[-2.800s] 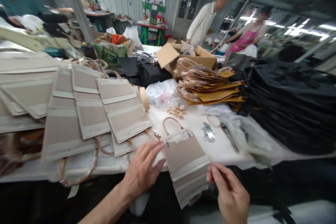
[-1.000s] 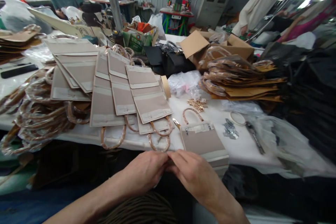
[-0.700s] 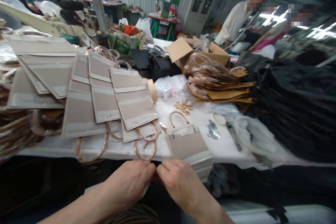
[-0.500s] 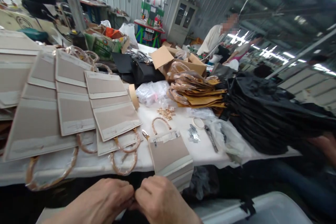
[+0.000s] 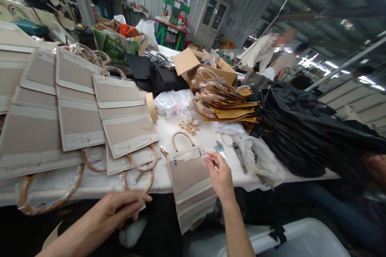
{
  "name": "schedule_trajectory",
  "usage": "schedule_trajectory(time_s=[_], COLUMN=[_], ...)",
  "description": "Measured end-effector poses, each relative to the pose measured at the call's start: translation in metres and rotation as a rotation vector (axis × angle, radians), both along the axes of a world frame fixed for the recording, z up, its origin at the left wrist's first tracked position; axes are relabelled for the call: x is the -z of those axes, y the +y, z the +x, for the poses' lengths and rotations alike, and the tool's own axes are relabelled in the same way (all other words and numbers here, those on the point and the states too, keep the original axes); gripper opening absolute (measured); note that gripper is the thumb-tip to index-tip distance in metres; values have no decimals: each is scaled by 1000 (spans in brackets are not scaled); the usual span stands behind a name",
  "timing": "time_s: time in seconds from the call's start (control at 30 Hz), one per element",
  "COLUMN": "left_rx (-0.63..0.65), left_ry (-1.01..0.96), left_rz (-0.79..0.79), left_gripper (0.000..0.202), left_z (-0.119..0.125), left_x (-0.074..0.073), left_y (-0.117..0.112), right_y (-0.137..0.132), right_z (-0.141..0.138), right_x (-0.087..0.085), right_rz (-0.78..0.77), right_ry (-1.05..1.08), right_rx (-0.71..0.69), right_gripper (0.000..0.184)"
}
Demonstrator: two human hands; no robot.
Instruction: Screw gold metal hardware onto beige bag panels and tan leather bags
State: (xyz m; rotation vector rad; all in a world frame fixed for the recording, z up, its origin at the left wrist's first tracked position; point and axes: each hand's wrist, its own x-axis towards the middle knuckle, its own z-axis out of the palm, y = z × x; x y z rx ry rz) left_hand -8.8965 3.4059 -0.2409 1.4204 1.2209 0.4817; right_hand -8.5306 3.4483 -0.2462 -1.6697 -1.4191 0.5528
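My left hand (image 5: 125, 209) hovers in front of the table edge, its thumb and fingers pinching a small pale strip (image 5: 142, 206). On the right, my right hand (image 5: 220, 172) is over the upper right edge of a beige bag panel (image 5: 189, 176), with bent fingers loosely apart. Whether its fingertips touch the panel I cannot tell. The panel hangs partly over the table edge. It has two small metal fittings along its top and a wrapped brown handle (image 5: 183, 134) beyond. Gold-coloured hardware (image 5: 189, 127) and flat metal pieces (image 5: 221, 149) lie near it.
Beige bag panels (image 5: 126, 128) with wrapped handles overlap on the left. A roll of tape (image 5: 226, 139), a dark tool (image 5: 240, 157) and a plastic bag (image 5: 261, 156) lie right. Behind are stacked mustard pieces (image 5: 230, 110); a black pile (image 5: 301, 128) and a clear bin (image 5: 310, 237) stand right.
My hands were together in front of the table and have parted. The right one rose to the panel's upper right edge; the left moved slightly left with the pale strip.
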Motion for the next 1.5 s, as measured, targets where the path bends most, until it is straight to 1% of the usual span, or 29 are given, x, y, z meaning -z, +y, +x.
schedule_trajectory(time_s=[0.1, 0.2, 0.27, 0.43, 0.5, 0.6, 0.67, 0.73, 0.87, 0.93, 1.03, 1.13, 1.23, 1.3, 1.37, 1.43, 1.5], left_rx=[90, 100, 89, 57, 54, 52, 31, -6, -34, -25, 8, 44, 55, 63, 77, 88, 95], left_ry=[19, 25, 26, 64, 68, 67, 56, 32, 29, 40, 14, -69, -89, -61, -37, -23, -4], left_rz=[-37, -35, -32, -34, -34, -77, -111, -126, -136, -119, -61, -18, 30, 42, 43, 46, 54], left_gripper=[40, 40, 39, 38, 38, 43, 49, 53, 57, 59, 63, 76, 79, 78, 77, 76, 76], left_z=[6, 8, 5, -1, -1, 1, 3, 4, 8, 11, 16, 20, 19, 17, 16, 15, 15], left_x=[3, 8, 12, 22, 22, 16, 13, 13, 17, 13, -3, -18, -23, -27, -31, -36, -40], left_y=[-12, -16, -17, -22, -22, -20, -18, -17, -14, -11, -4, 2, 5, 5, 5, 5, 5], right_y=[29, 44, 49, 57, 59, 59, 59, 59, 63, 67, 70, 68, 62, 57, 52, 47, 41], right_z=[20, 25, 25, 23, 22, 20, 19, 18, 19, 20, 20, 18, 13, 9, 3, -5, -16], right_x=[27, 41, 43, 45, 48, 55, 60, 65, 74, 77, 81, 84, 82, 73, 61, 49, 37], right_rz=[34, 16, -11, -46, -52, -55, -66, -67, -40, -39, -30, 8, 72, 149, 251, 353, 415], right_ry=[59, 89, 104, 77, 57, 25, 42, 116, 315, 350, 353, 280, 183, 100, 3, -64, -68], right_rx=[9, 12, 8, -56, -53, -33, -27, 4, 88, 115, 172, 204, 256, 319, 367, 353, 288], right_gripper=[39, 41, 39, 31, 30, 31, 34, 38, 60, 59, 53, 49, 49, 51, 50, 47, 43])
